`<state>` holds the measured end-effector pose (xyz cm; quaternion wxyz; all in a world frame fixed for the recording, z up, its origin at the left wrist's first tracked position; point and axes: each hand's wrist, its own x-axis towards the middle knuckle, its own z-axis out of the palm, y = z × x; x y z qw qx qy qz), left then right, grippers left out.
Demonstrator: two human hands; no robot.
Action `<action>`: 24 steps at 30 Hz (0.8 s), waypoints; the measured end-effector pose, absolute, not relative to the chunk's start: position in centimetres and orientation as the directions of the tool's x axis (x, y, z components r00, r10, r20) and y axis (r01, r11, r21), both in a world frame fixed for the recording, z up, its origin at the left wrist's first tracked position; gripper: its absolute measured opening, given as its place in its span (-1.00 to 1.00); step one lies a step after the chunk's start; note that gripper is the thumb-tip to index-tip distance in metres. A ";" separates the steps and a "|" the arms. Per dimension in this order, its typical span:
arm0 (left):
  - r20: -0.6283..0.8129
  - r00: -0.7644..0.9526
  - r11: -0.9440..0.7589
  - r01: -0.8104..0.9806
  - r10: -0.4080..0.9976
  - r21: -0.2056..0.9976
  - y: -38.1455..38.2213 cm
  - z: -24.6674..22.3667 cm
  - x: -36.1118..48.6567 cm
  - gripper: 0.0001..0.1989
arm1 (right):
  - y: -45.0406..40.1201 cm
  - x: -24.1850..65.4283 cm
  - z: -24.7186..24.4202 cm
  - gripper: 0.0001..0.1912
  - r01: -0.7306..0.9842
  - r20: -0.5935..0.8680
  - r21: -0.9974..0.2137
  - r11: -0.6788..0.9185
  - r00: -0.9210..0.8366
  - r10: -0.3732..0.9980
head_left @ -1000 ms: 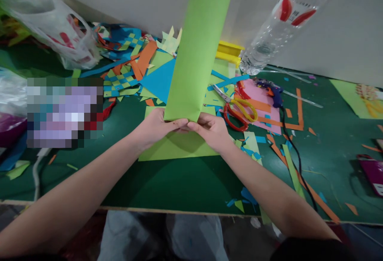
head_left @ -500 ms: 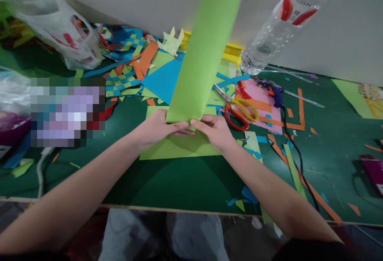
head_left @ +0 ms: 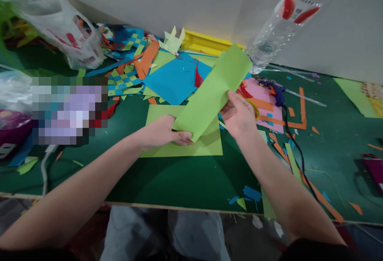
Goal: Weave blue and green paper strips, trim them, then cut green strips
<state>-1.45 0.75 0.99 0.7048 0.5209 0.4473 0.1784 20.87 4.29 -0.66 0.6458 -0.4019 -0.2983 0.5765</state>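
Observation:
A long folded strip of light-green paper (head_left: 214, 91) is held slantwise between both hands, its far end leaning up to the right. My left hand (head_left: 169, 131) pinches its near end, thumb on top and fingers beneath. Along the strip's right edge, my right hand (head_left: 239, 113) grips it between thumb and fingers. Beneath them a flat green sheet of paper (head_left: 206, 147) lies on the dark green table. Behind the strip is a blue paper square (head_left: 167, 75) with a red tassel (head_left: 197, 75). Scissors are mostly hidden by my right hand; a yellow handle (head_left: 255, 109) shows.
Woven paper pieces (head_left: 124, 79) and scraps lie at the back left, by a white plastic bag (head_left: 68, 34). A plastic bottle (head_left: 278, 30) and a yellow tray (head_left: 203, 44) stand at the back. A blue glue gun (head_left: 277, 93) with a black cord lies right.
The green strip has tilted down and to the right from nearly upright. My right hand has moved from its near end up along its right edge; my left hand keeps hold of the near end.

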 end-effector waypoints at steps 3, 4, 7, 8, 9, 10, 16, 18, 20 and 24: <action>-0.478 0.567 0.405 0.259 0.671 0.877 0.8 1.1 -1.6 -0.71 | 5.6 22.8 -0.5 -0.77 -0.452 -0.014 -0.882 0.135 0.311 0.950; -0.482 0.573 0.405 0.267 0.663 0.874 0.8 1.1 -1.6 -0.71 | 5.9 23.3 -0.4 -0.78 -0.430 0.008 -0.889 0.160 0.334 0.943; -0.510 0.566 0.414 0.301 0.647 0.859 1.1 1.2 -2.1 -0.68 | 5.9 23.9 0.1 -0.80 -0.368 0.047 -0.911 0.187 0.358 0.932; -0.517 0.560 0.412 0.313 0.648 0.856 1.3 1.2 -2.4 -0.67 | 5.8 24.0 0.3 -0.80 -0.338 0.060 -0.922 0.188 0.354 0.933; -0.513 0.548 0.402 0.319 0.661 0.858 1.5 1.3 -2.7 -0.68 | 5.7 24.1 0.6 -0.81 -0.301 0.076 -0.935 0.187 0.345 0.936; -0.495 0.535 0.382 0.315 0.685 0.869 1.8 1.3 -3.0 -0.69 | 5.5 24.1 1.0 -0.81 -0.261 0.095 -0.947 0.188 0.333 0.938; -0.270 0.219 0.255 0.094 0.938 0.962 3.4 1.1 -4.6 -0.74 | 4.9 24.5 2.7 -0.80 -0.114 0.131 -0.979 0.167 0.273 0.953; -0.202 0.066 0.207 -0.080 0.977 0.975 3.8 1.0 -4.7 -0.78 | 4.7 24.4 2.8 -0.70 -0.087 0.095 -0.990 0.113 0.186 0.978; -0.173 -0.050 0.161 -0.188 0.984 0.969 4.1 1.1 -4.7 -0.83 | 4.2 24.1 2.7 -0.65 -0.020 0.045 -0.999 0.047 0.067 0.997; -0.165 -0.204 0.099 -0.299 0.965 0.949 4.5 1.4 -5.1 -0.87 | 2.9 22.7 2.0 -0.70 0.203 -0.059 -0.978 -0.047 -0.054 0.997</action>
